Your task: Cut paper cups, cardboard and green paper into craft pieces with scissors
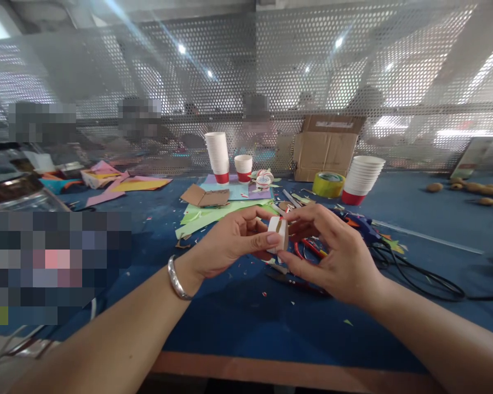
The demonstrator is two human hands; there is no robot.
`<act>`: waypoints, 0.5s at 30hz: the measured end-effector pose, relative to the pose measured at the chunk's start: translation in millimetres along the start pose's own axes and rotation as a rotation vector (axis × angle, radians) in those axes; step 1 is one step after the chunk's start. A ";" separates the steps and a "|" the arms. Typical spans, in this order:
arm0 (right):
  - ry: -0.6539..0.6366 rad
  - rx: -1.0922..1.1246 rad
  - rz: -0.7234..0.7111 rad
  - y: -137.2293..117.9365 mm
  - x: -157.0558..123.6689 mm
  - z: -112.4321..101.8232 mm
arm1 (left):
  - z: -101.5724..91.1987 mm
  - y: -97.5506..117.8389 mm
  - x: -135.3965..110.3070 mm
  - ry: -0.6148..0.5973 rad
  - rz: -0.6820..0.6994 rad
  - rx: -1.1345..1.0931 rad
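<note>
Between my two hands is a small white paper piece (275,225) with a tan, cardboard-like face on its right side and a bit of red at its top edge. My left hand (230,241), with a silver bangle on its wrist, pinches the piece between thumb and fingers. From the other side, my right hand (337,254) grips it with thumb below and fingertips above. Just beyond and beneath lie red-handled scissors (299,250), partly hidden by my right hand. A dark blue tool (363,227), seemingly a glue gun, rests behind that hand.
Stacked paper cups (216,156) stand at the back, with another stack (362,178) beside yellow tape (328,185). A cardboard box (328,148) stands against the perforated screen. Green paper (205,216) and a cardboard piece (205,195) lie ahead. A black cable (423,279) curls at right.
</note>
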State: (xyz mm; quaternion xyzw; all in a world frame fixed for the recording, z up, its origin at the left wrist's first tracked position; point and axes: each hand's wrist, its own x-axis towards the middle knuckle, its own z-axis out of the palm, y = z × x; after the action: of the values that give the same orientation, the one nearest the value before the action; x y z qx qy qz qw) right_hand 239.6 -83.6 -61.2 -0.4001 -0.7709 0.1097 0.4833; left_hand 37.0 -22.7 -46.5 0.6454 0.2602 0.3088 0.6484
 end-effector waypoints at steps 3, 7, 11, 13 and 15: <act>-0.012 0.014 0.018 3.2 -0.5 0.9 | 1.2 -0.1 -0.3 0.013 -0.017 -0.034; -0.032 0.036 0.061 5.4 -1.6 2.1 | 3.8 1.9 -1.4 0.032 -0.080 -0.107; -0.052 0.077 0.080 4.6 -2.6 3.0 | 3.4 4.8 -2.8 0.025 -0.128 -0.119; -0.063 0.094 0.089 4.5 -2.6 3.0 | 2.7 5.4 -2.9 0.021 -0.143 -0.105; -0.069 0.094 0.092 4.7 -2.0 2.6 | 2.0 5.5 -2.8 0.025 -0.150 -0.089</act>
State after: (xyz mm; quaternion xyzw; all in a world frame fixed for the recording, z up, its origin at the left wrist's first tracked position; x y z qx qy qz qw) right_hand 240.3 -81.4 -66.5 -0.4078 -0.7620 0.1817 0.4691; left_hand 36.3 -26.3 -41.1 0.5908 0.3020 0.2785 0.6944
